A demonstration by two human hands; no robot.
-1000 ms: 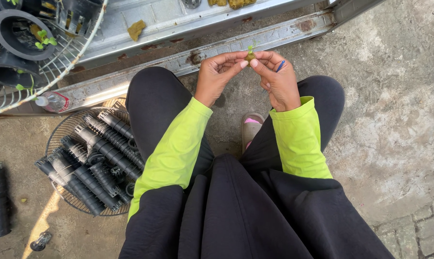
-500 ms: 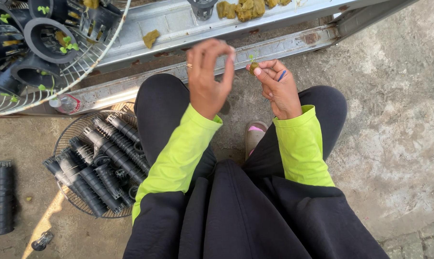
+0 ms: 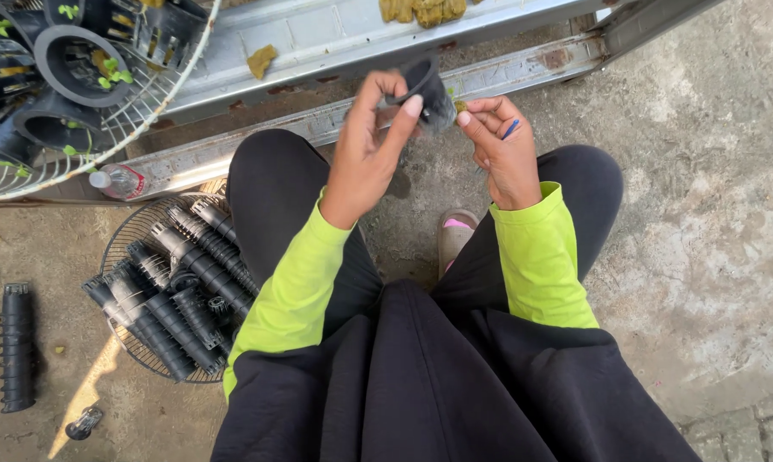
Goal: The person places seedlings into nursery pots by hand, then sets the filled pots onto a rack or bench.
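Rough, cracked concrete floor [image 3: 711, 231] runs under a long grey metal trough [image 3: 335, 34] dotted with rust along its rail. Left hand [image 3: 371, 137] pinches a small black plastic net cup [image 3: 427, 92] between thumb and fingers, held above the knees; right hand [image 3: 502, 150] touches its rim, fingers curled around a thin blue stick [image 3: 510, 129]. Beside the left leg, a round wire basket [image 3: 130, 231] holds stacked ribbed black cups [image 3: 177, 291]. Higher left, a white wire rack [image 3: 87, 154] carries cups with green sprouts [image 3: 113, 77].

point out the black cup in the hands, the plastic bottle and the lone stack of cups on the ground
black cup [image 3: 431, 92], head view, on its side wall
plastic bottle [image 3: 120, 180], head view, on its clear body
lone stack of cups [image 3: 17, 346], head view, mid-stack
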